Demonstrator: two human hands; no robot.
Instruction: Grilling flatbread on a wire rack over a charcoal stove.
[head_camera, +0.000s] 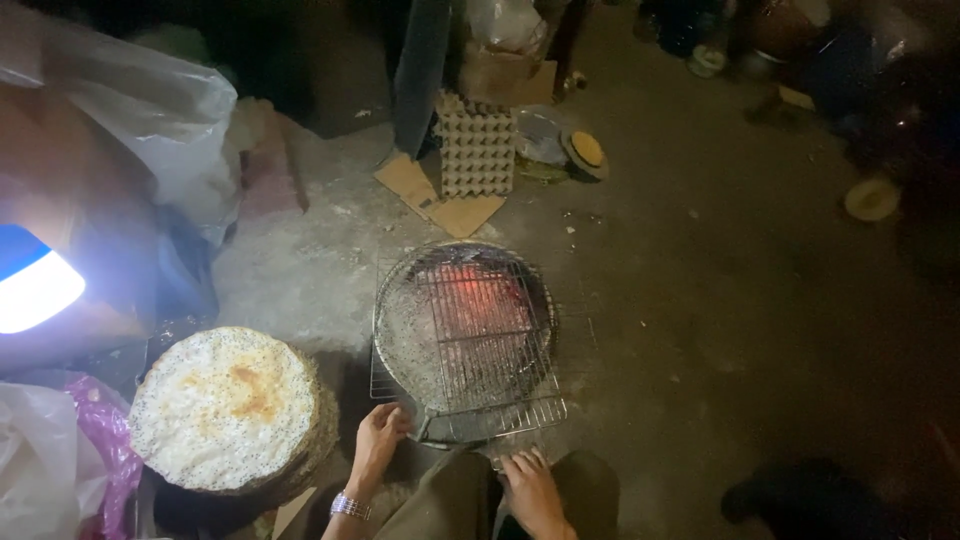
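Note:
A round charcoal brazier (395, 340) sits on the floor with glowing red embers (480, 300) under a wire grill rack (545, 410). My left hand (378, 438), with a metal wristwatch (350, 507), touches the brazier's near-left rim, fingers curled. My right hand (530, 485) rests with fingers spread on my knee, just below the rack's near edge, holding nothing. To the left stands a stack of round, speckled rice crackers (225, 405), the top one toasted brown in its middle.
An egg carton tray (477, 150) and cardboard pieces (440, 205) lie behind the brazier. White plastic bags (150, 110) and a pink bag (105, 440) crowd the left. A bright lamp (30, 285) glows at far left. Dim objects and a round lid (872, 198) sit at the right.

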